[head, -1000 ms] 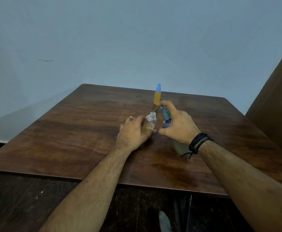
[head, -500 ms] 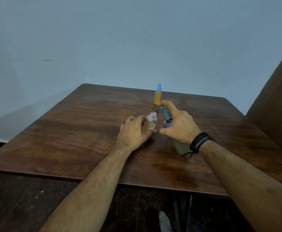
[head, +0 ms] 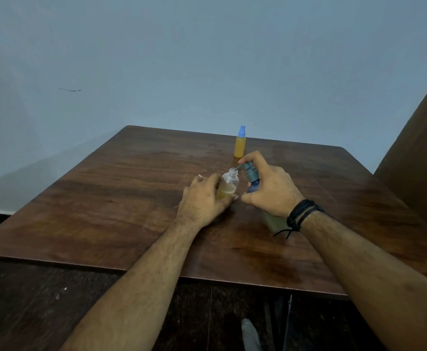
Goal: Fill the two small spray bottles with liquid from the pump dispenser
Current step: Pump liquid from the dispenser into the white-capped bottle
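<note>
So the open bottle (head: 229, 184) is sitting upright on the table (head: 121, 198), cap off, about half full of a cloudy amber liquid. The left hand (head: 203, 201) has its fingers curled round the bottle's lower half, thumb across the front near the base. There's something small and white (head: 200, 176) poking out past the fingers on the far side of the bottle, can't tell what it is.

Just right of the bottle is the pump dispenser (head: 251, 179), grey pump head with a bluish neck under it. Its spout reaches left and ends right over the bottle's mouth. The right hand (head: 270, 191) is clamped round the dispenser, forefinger hooked over the top of the pump head, thumb down low beside the bottle's base. The dispenser's pale body shows a bit below that wrist, which has a black cord band (head: 300, 216) on it.

Behind the bottle, further back on the table, stands the second bottle (head: 240, 144), full of orange liquid with its blue spray cap on, untouched.
</note>
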